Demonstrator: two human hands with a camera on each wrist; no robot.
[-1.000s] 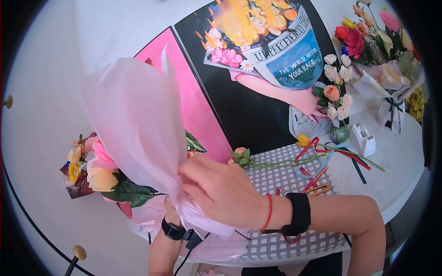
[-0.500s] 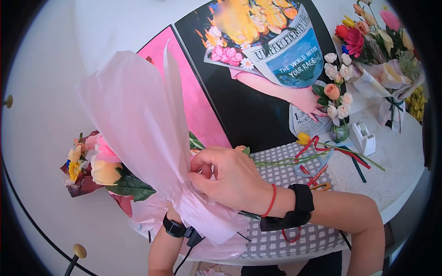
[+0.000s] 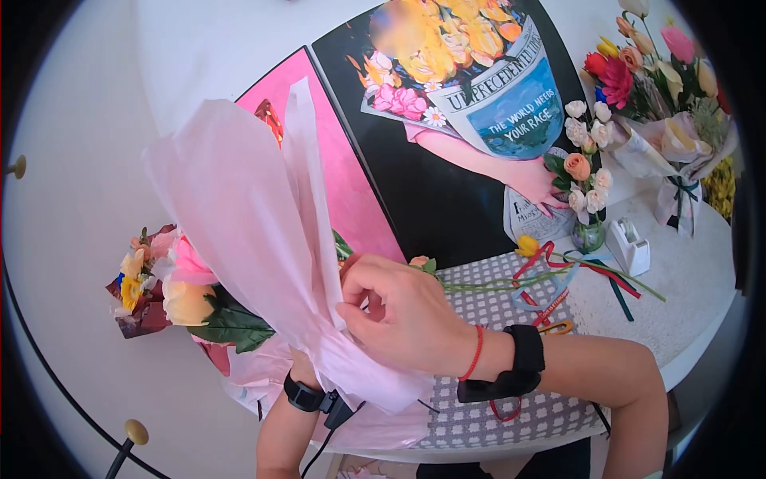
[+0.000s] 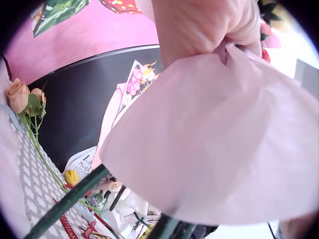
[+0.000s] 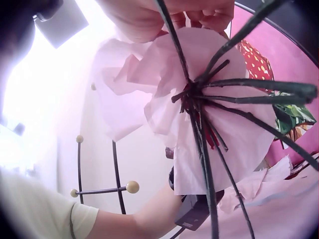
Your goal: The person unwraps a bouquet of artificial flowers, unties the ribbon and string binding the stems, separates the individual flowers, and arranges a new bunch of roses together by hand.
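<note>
- The person's left hand (image 4: 204, 32) is grasping the gathered neck of the pale pink wrapping paper (image 3: 239, 191), its fingers curling round the folds; from the head view most of that hand is hiding behind the paper.
- The right hand (image 3: 407, 319) is pinching the paper's near side between thumb and bent fingers, just above the flaring lower skirt.
- The paper is standing tall and slightly tilted over the near side of the table, between the arms.
- Dark green stems (image 5: 244, 99) are fanning out from under the skirt, with something red (image 5: 210, 137) showing among them.
- A cream flower (image 3: 190, 302), a pink flower (image 3: 191, 262) and dark leaves (image 3: 235, 323) are showing just beside the paper, on the person's left.
- Farther left, a small bouquet (image 3: 132, 294) is lying in dark red wrapping.
- On the right, a yellow tulip (image 3: 527, 245) and red ribbon (image 3: 546, 254) are lying by the grey patterned cloth (image 3: 479, 415); a white tape dispenser (image 3: 629, 246) is sitting near a glass vase (image 3: 589, 236) of roses.
- Behind them, a painted black panel (image 3: 431, 207) is meeting a pink one (image 3: 347, 176).
</note>
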